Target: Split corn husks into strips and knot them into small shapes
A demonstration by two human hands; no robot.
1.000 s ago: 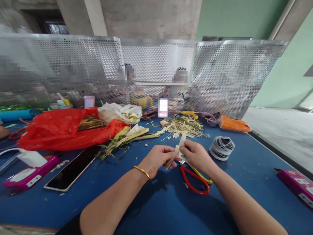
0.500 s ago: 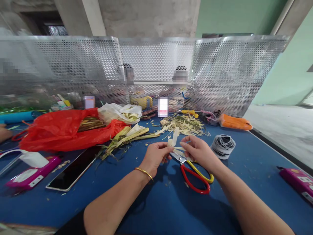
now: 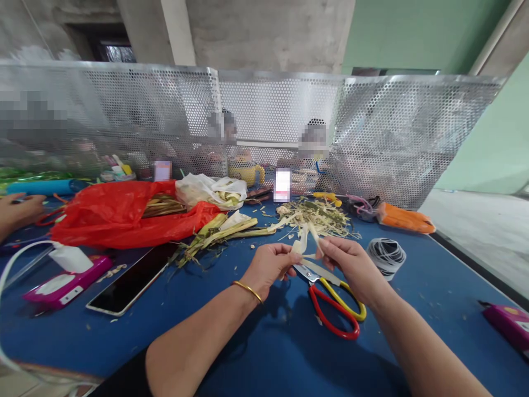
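Pale, flat plant strips (image 3: 302, 241) are folded together between my two hands. My left hand (image 3: 276, 262) is closed, pinching the folded part between thumb and fingers. My right hand (image 3: 341, 258) is closed too, its fingertips gripping one strip end that points upward. Another strip stretches between the hands toward the right. Beneath them lies a pair of scissors (image 3: 336, 309) with one red and one yellow handle; its blades are partly hidden by my left hand and the strips. Beyond my hands sits a heap of shredded plant strips (image 3: 318, 215).
Left are a red plastic bag (image 3: 103, 212), plant stalks (image 3: 215, 234), a phone (image 3: 132, 281) and a purple power strip (image 3: 66, 284). A spool of grey cord (image 3: 386, 258) and an orange packet (image 3: 405, 218) stand right. A perforated metal screen (image 3: 281, 105) closes the back. Another person's hand (image 3: 25, 209) rests far left.
My right hand moved away from the left, drawing a strip end up and right. The camera view shifted slightly left, and another person's hand shows more at the left edge.
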